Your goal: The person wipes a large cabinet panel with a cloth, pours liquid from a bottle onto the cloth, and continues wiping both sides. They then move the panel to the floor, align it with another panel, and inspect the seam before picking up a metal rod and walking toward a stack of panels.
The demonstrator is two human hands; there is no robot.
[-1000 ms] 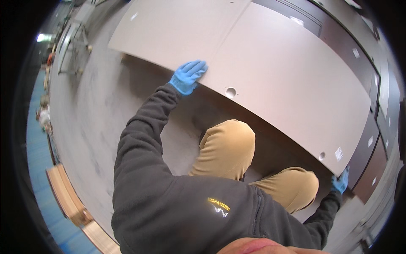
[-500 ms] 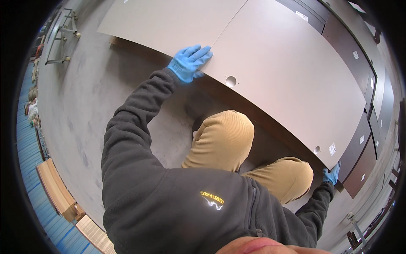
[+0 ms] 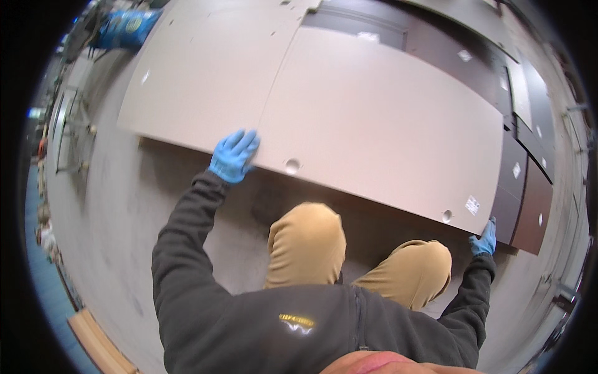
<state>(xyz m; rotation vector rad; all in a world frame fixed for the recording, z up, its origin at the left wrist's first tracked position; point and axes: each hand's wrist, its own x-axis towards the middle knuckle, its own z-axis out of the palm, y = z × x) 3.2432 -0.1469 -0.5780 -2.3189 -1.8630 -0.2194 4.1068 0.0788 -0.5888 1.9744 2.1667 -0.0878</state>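
A pale beige panel [image 3: 386, 118] with two round holes along its near edge lies in front of my knees. It meets a second beige panel [image 3: 199, 75] along a straight seam on the left. My left hand [image 3: 233, 156], in a blue glove, rests at the near end of that seam, fingers stretched out over the top, thumb by the edge. At the near right corner my right hand [image 3: 484, 240], also gloved in blue, is closed around the corner of the holed panel. The undersides of both panels are hidden.
Dark brown panels [image 3: 445, 50] with white labels lie beyond and to the right, near a reddish-brown panel [image 3: 532, 209]. A metal trolley frame [image 3: 71, 134] stands on the grey floor [image 3: 115, 212] at the left. Wooden boards [image 3: 99, 343] lie at the lower left, a blue bag [image 3: 128, 28] farther up.
My view has turned, showing more of the far panels and the blue bag. Both hands keep their places on the panel, at the seam and at the right corner.
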